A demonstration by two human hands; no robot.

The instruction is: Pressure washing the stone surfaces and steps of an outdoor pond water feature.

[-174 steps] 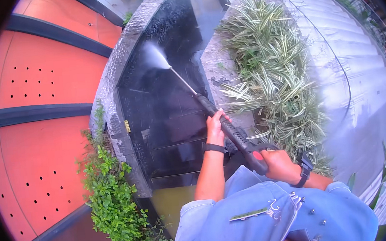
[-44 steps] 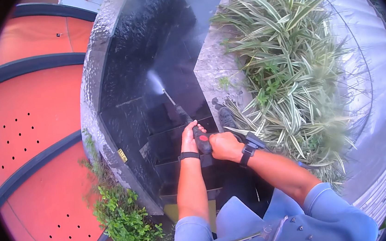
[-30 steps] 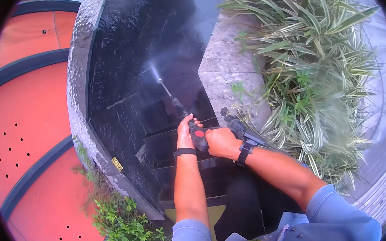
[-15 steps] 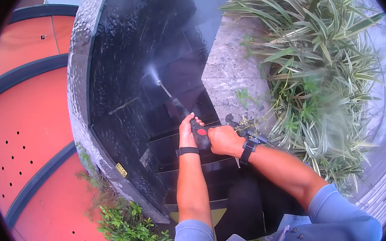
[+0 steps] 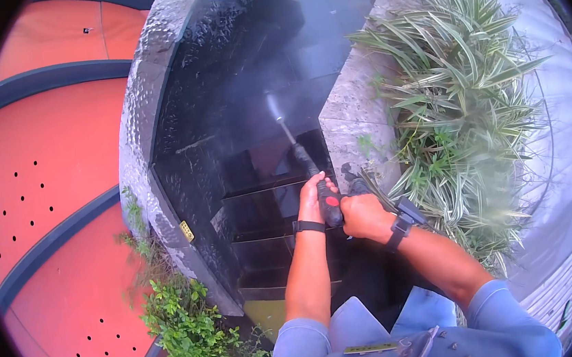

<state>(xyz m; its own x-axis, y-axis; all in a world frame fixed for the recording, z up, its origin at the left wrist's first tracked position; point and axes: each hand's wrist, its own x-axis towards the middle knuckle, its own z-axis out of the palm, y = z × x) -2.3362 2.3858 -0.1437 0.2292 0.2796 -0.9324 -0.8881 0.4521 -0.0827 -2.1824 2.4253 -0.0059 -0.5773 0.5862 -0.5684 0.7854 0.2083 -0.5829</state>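
Observation:
Both hands hold a black pressure washer gun (image 5: pixel 304 157) with a red round mark on its body. My left hand (image 5: pixel 314 200) wraps round the gun's body from below, its fingertips showing on the right side. Around the grip behind it, my right hand (image 5: pixel 367 216) is closed in a fist; the trigger is hidden. A thin metal lance points forward and a little left, and a white water spray (image 5: pixel 273 105) leaves its tip. Beneath it lies a wet dark stone surface (image 5: pixel 239 124). Each wrist wears a dark band.
Wet dark steps (image 5: pixel 262 215) lie just below my arms. On the left a rough stone wall (image 5: pixel 135 117) borders an orange panelled surface (image 5: pixel 48 139). To the right, a pale stone ledge (image 5: pixel 356 123) edges striped long-leaved plants (image 5: pixel 457 93). A green shrub (image 5: pixel 191 332) grows at lower left.
The gun and both hands appear farther right and slightly lower in the picture, with the spray farther right too. The surroundings have also shifted in view. Both hands keep their hold.

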